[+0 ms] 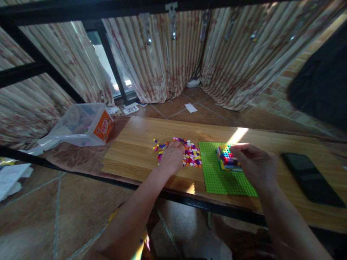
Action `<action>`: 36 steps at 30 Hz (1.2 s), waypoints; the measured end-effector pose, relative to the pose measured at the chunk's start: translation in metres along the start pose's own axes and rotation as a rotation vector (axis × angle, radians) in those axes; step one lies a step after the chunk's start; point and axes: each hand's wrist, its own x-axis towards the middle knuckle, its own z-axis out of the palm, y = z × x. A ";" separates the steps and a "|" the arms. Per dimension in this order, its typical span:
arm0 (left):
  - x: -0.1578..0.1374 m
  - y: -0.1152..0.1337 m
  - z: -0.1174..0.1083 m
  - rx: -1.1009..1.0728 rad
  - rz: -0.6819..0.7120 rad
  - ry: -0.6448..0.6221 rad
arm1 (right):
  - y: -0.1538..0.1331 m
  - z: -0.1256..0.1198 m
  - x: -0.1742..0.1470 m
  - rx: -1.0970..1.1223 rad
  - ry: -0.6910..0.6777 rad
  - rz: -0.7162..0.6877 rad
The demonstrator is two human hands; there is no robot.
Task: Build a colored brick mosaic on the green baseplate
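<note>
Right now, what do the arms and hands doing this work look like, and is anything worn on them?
They're a person's: the left hand and right hand are ordinary five-fingered human hands, without gloves. Both forearms look bare, with no sleeve, watch, cable or marking visible. Dark cloth with yellow patches, probably clothing, shows beside the left forearm.

The baseplate (pixel 213 180) looks studded plastic, the tabletop (pixel 132 151) smooth wood, curtains (pixel 162 68) cloth
</note>
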 end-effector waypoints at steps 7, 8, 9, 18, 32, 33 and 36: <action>0.000 0.002 0.004 0.046 0.053 0.030 | 0.013 0.001 0.002 -0.052 -0.002 -0.085; 0.000 0.001 0.004 0.037 0.056 0.037 | 0.013 0.001 0.001 -0.042 0.001 -0.093; 0.001 0.000 0.004 0.023 0.049 0.044 | 0.013 0.001 0.001 -0.034 0.000 -0.098; 0.010 -0.005 -0.005 -0.430 -0.190 0.154 | 0.008 0.010 -0.004 -0.060 -0.049 -0.104; 0.008 0.027 -0.011 -1.501 -0.174 -0.187 | -0.013 0.037 -0.026 -0.042 -0.356 -0.526; 0.008 0.027 -0.011 -1.492 -0.169 -0.200 | -0.013 0.036 -0.027 -0.027 -0.363 -0.525; 0.009 0.027 -0.010 -1.452 -0.129 -0.232 | -0.016 0.036 -0.030 -0.007 -0.374 -0.517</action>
